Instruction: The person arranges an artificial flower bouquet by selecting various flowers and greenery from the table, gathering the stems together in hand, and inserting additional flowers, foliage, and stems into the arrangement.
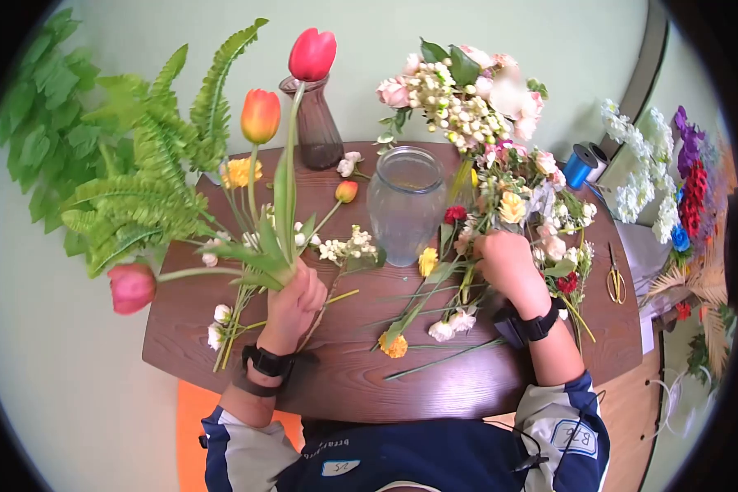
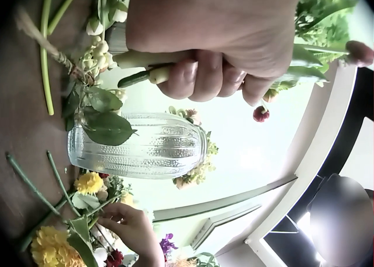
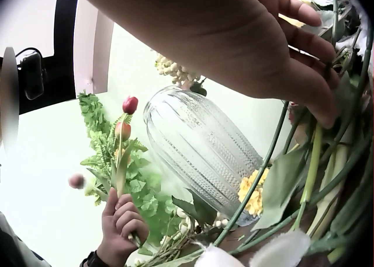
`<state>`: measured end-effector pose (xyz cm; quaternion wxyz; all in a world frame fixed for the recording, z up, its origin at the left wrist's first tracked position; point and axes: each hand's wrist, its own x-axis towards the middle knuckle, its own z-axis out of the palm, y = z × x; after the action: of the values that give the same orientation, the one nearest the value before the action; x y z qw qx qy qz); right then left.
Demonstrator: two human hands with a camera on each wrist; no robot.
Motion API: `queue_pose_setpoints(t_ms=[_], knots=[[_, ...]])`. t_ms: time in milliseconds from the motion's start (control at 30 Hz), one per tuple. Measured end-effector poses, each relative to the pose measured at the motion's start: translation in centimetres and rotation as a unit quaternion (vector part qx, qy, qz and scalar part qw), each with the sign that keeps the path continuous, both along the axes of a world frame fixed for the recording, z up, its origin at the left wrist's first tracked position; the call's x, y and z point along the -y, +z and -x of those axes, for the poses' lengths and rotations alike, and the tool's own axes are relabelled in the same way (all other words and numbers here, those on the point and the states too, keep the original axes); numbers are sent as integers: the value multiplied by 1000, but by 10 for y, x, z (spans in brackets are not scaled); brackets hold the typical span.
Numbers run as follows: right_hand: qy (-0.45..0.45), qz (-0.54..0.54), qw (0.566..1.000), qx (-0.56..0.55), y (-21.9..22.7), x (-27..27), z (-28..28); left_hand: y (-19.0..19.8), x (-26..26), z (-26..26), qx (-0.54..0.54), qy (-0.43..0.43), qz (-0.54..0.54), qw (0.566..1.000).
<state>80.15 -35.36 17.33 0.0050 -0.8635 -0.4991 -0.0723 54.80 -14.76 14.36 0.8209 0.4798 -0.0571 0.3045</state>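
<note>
My left hand point(image 1: 295, 303) grips a few tulips by their stems, whose cut ends poke out below the fist in the left wrist view. One held tulip is red-pink point(image 1: 312, 54) and stands tallest, another is orange point(image 1: 260, 116), and a pink one point(image 1: 132, 288) droops left. My right hand point(image 1: 510, 264) is in the pile of flowers at the right, its thumb and fingers bent around a green stem point(image 3: 315, 156); leaves partly hide the fingertips. Between the hands, farther back, stands a clear ribbed glass vase point(image 1: 406, 213) holding no stems.
A purple vase point(image 1: 318, 123) stands behind, left of the glass one. Pink roses and white berries point(image 1: 467, 90) rise at the back right. Blue ribbon spool point(image 1: 580, 166) and scissors point(image 1: 615, 275) lie right. Ferns point(image 1: 148, 189) spread left. Loose yellow flowers point(image 1: 393, 344) and stems lie in front.
</note>
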Motion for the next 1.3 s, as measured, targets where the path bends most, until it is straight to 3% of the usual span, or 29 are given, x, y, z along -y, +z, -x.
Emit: queue_pose_setpoints(t_ms=[133,267,367,467,633,833,933,1067,1300], knots=[[13,-54,998,33,9,-1,14,-1,-7,-1,-31,34,51,998],[141,-147,979,-17,43,-9,58,1,1,-5,-77,51,171,981],[250,-200,945,-73,38,-29,88,1,8,-6,-99,76,157,980],[325,-205,912,-146,17,-64,108,2,8,-5,-84,34,124,988],[378,-213,884,-174,-18,-141,112,-1,8,-3,-77,38,57,995],[309,-207,919,-127,-42,-178,110,6,13,1,-49,94,79,991],[311,-227,920,-77,-53,-179,105,10,18,3,-50,101,108,988],[321,-237,912,-97,-56,-177,102,14,22,3,-52,115,139,982],[347,-323,878,-72,-5,-155,121,21,21,3,-53,174,169,969]])
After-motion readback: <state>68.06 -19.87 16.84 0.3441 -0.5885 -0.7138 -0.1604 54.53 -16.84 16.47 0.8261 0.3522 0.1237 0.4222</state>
